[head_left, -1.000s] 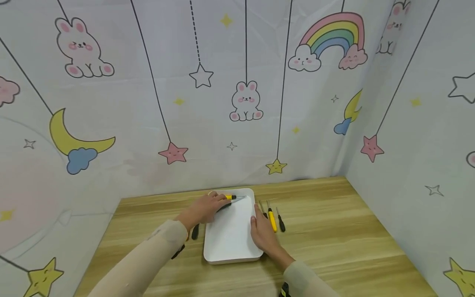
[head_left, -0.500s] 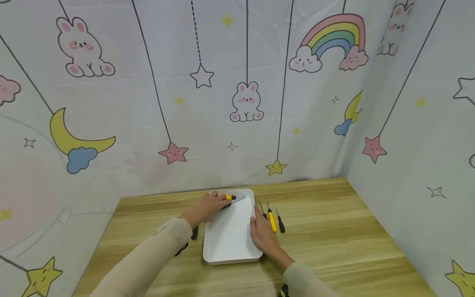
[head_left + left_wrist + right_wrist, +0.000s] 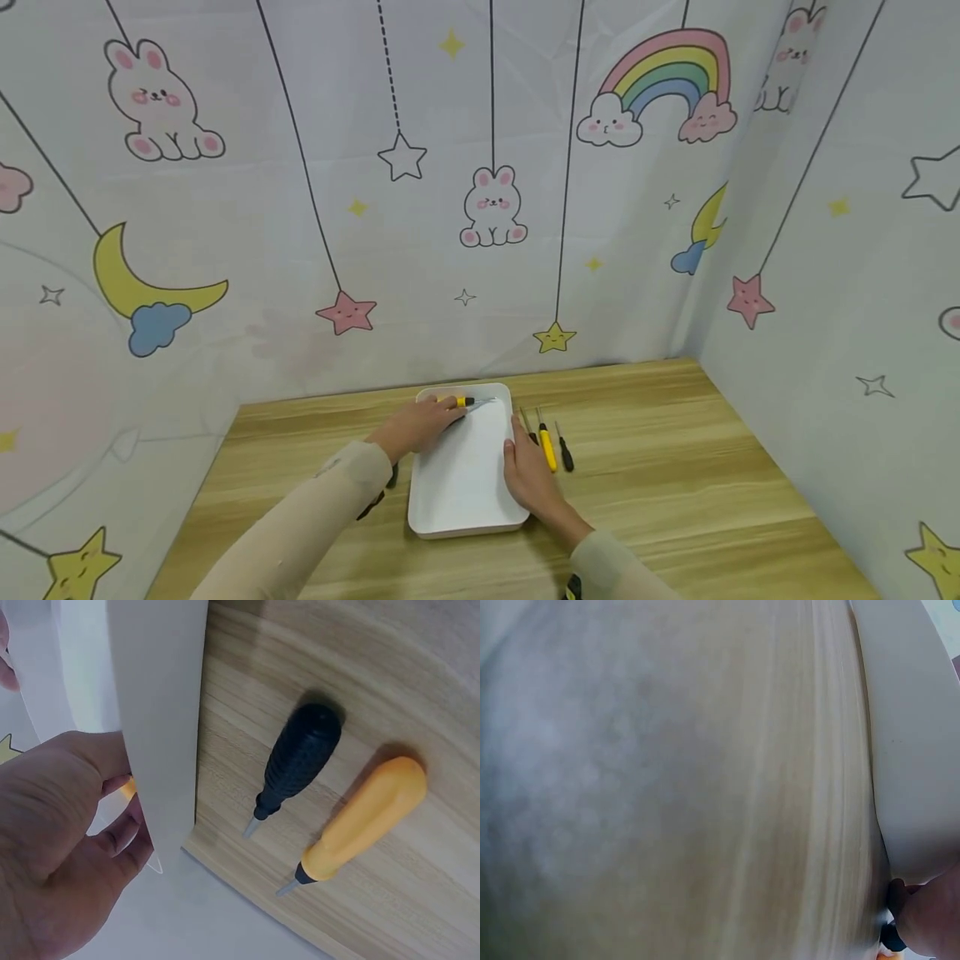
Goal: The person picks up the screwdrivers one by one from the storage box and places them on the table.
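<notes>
A white tray lies on the wooden table. My left hand reaches over its left wall, curled fingers around a black-handled screwdriver mostly hidden beneath them. Just beyond those fingers, a yellow-handled screwdriver lies at the tray's far end. With the thumb inside and the fingers along the outer wall, my right hand holds the tray's right side. In the left wrist view, a black screwdriver and a yellow screwdriver lie outside the tray.
Right of the tray lie a yellow screwdriver, a small black screwdriver and another partly hidden screwdriver. A patterned white wall sheet stands along the table's back edge, and another closes off the right side.
My left hand has shifted slightly toward me, showing more of the yellow handle in the tray. My right hand keeps its place on the tray's side.
</notes>
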The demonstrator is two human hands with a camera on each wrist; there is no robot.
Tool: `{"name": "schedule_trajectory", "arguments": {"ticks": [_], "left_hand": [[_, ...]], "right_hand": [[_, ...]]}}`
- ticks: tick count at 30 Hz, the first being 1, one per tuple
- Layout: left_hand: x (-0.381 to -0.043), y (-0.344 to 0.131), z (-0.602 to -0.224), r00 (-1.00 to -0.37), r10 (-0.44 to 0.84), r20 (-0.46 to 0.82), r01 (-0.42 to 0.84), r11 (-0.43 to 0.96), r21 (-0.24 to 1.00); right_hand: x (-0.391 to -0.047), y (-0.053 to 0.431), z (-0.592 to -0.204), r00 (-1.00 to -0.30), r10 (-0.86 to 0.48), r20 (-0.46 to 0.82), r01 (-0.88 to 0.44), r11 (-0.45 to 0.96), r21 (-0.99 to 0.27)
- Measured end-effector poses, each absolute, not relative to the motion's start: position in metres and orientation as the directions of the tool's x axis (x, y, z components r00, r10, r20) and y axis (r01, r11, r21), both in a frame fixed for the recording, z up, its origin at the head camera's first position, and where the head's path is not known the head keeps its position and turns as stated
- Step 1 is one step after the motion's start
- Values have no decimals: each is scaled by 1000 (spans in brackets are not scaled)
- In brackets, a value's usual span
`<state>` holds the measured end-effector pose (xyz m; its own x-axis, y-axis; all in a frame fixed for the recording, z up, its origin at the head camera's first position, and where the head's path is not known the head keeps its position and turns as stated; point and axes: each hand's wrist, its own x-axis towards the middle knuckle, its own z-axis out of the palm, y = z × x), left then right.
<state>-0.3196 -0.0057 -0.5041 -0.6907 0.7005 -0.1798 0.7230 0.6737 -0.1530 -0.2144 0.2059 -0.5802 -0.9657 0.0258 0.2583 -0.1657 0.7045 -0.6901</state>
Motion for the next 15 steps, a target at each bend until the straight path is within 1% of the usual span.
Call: {"name": "schedule_trajectory", "arguments": {"ticks": [3,7,15], "left_hand": [[-319,-3,-503,-712,665,-227,698,707,-116],[-316,0,-502,-721,639,-269,679,729,-89],[-315,3,-506,-718,633,-289,672,738,-55]], "right_hand": [[-215,205,-580,-966,28,256,-163,705,-691],[-215,205,-580,-967,30,255,-160,707,-689],[-216,204,-580,-963,21,270,-176,708,-684]]}}
